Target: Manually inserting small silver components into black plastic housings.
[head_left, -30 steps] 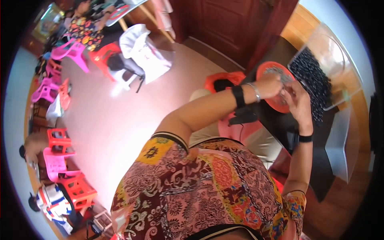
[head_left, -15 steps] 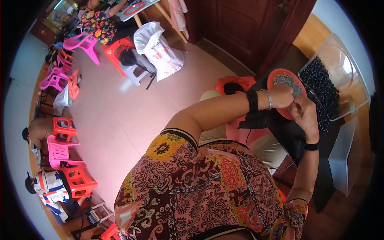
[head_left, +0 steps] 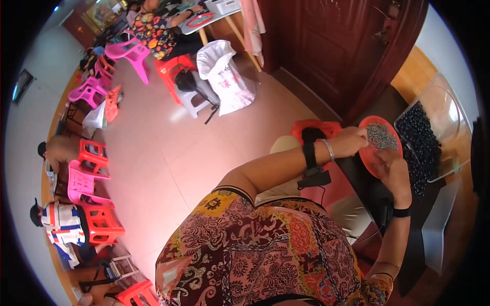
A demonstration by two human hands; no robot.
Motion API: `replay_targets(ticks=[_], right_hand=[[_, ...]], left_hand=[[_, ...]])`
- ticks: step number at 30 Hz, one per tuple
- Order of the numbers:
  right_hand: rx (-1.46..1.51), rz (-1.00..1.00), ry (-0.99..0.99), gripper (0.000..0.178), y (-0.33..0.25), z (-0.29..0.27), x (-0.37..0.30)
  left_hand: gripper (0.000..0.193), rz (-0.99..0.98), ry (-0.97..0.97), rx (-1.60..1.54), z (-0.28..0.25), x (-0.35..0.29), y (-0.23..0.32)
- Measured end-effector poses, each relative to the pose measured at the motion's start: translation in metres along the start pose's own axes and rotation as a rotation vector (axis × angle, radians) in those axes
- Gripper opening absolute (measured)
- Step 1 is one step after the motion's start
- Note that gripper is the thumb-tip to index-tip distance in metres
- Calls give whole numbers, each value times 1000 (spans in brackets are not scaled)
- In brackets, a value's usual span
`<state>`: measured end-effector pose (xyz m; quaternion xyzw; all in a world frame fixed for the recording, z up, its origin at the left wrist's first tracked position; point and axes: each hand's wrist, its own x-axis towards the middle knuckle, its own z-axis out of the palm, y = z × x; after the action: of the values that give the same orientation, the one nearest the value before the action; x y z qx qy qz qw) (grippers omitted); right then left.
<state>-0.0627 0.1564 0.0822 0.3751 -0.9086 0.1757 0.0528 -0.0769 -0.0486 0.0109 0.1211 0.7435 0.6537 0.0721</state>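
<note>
A round orange-red bowl holds a heap of small grey metal pieces. At the bowl's left rim is my left hand, its fingers closed in a pinch; whatever lies between the fingertips is too small to name. My right hand reaches over the bowl's near right part, its fingers blurred and low beside the grey pieces. To the right of the bowl, many small black parts lie heaped against a clear plastic tray, some spilling toward me.
The bowl rests on a dark tabletop. A translucent panel stands at the right. Beyond the bowl is a dark red door. A red bag, a white sack and stools are on the left, where other people sit.
My hands have parted: the left has moved left to the bowl's rim, and the right has stayed over the bowl, fingers lower. The whole view has shifted slightly.
</note>
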Motion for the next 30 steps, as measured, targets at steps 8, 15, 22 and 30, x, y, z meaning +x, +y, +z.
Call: replay_targets(ticks=[8,15,22,30], right_hand=[[-117,-58,-7,12,35,39,9],[127,-1,174,12,37,32,5],[101,-12,317,9,43,33,4],[374,359,44,3,26,23,10]], left_hand=[[18,82,-27,47,14,-6,-15],[18,-43,-79,-71,26,-19,-1],[19,8,-27,-165,26,-23,0],[21,-54,-69,-322,22,-24,2]])
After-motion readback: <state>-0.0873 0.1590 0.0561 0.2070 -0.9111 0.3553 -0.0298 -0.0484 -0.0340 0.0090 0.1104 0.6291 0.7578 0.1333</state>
